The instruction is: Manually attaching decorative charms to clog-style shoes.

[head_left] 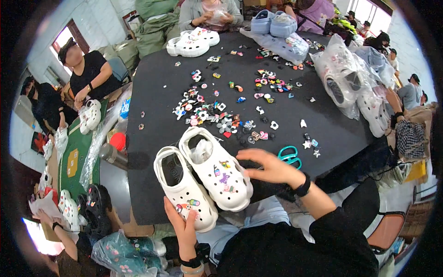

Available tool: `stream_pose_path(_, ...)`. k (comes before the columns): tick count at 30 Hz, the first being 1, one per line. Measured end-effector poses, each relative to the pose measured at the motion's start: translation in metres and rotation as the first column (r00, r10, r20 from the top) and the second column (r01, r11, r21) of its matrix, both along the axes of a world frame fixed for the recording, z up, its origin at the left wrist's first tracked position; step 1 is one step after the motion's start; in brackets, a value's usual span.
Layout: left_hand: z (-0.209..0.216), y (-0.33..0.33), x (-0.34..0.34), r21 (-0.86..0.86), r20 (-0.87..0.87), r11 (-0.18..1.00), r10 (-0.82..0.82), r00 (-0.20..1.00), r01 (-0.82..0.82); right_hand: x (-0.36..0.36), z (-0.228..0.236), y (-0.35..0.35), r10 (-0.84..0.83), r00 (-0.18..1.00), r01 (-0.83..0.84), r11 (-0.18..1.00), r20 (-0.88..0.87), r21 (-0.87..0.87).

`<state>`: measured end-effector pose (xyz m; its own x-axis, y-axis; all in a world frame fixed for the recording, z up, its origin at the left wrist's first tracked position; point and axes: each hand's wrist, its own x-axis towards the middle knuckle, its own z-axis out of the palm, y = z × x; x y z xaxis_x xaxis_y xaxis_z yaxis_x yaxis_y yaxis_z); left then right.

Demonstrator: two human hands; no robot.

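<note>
In front of me at the table's near edge, a pair of white clogs stands side by side, toes toward me. The left clog (201, 217) carries a few colourful charms, and my left hand (182, 226) grips it near the toe, with the thumb on its side. On the right clog (239, 194) sit several charms, one of them a purple figure. Clear plastic fills part of its foot opening. Beside that clog's outer side is my right hand (270, 167), fingers stretched and apart, the tips at the clog's edge.
Many loose charms (226, 122) lie scattered over the black table (152, 161). Teal-handled scissors (290, 157) lie right of my right hand. Bagged clogs (344, 78) are at the right edge, white clogs (191, 44) at the far edge. A metal flask (113, 154) stands left. Other people sit around.
</note>
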<state>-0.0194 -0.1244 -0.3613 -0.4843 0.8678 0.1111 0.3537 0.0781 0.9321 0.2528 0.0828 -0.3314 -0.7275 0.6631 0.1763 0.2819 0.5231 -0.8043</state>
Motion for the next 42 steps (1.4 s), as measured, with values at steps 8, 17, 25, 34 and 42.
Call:
stream_pose_path(8,0.004,0.000,0.000,-0.060,-0.174,0.998,-0.002,0.985,-0.009,0.029,0.024,0.077,-0.373,0.860,0.245,0.900,0.347,0.360)
stream_pose_path(17,0.005,0.000,-0.002,-0.059,-0.181,0.998,-0.013,0.983,0.002,0.007,0.007,0.090,-0.341,0.776,0.155,0.919,0.530,0.363)
stream_pose_path(25,0.001,0.001,-0.004,-0.035,-0.202,0.999,-0.024,0.979,0.017,-0.015,-0.003,0.074,-0.336,0.887,0.113,0.823,0.316,0.557)
stream_pose_path(34,0.005,0.000,-0.001,-0.061,-0.185,0.998,-0.012,0.983,0.000,-0.022,0.000,0.076,-0.076,0.972,0.092,0.994,0.221,-0.064)
stream_pose_path(42,0.004,0.001,-0.004,-0.057,-0.204,0.998,-0.032,0.979,0.020,-0.008,0.027,0.052,-0.118,0.917,-0.222,0.643,-0.381,-0.733)
